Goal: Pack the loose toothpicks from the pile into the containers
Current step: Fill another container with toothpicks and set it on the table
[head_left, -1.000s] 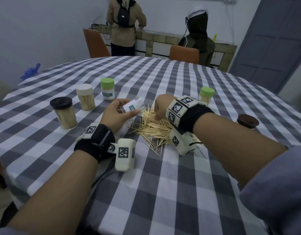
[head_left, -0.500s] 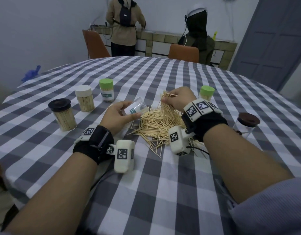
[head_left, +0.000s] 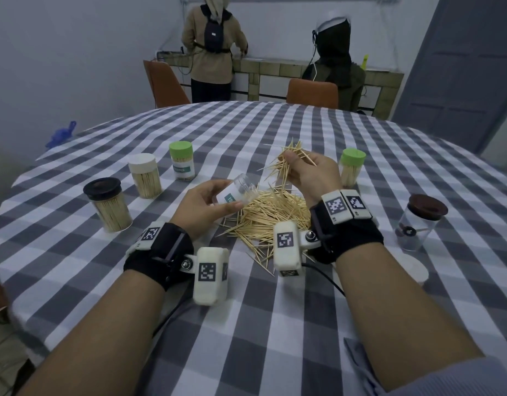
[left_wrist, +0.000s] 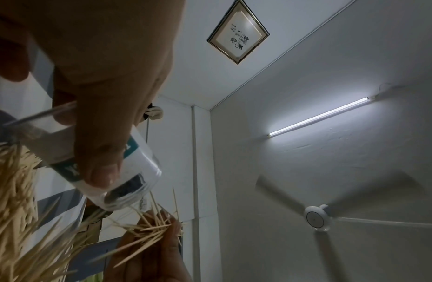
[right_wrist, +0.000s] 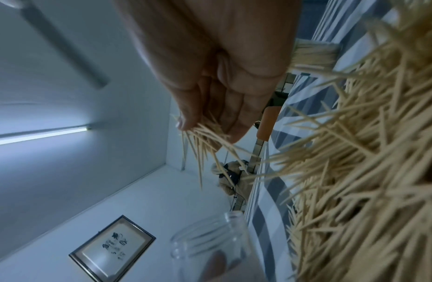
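One splayed bunch of toothpicks, pinched in your right hand, centre of the head view.
Your left hand grips the open container, tilted, mouth toward the bunch. Risk: tips fan wider than that mouth, so some would likely catch the rim and drop onto the pile just below; square them first.
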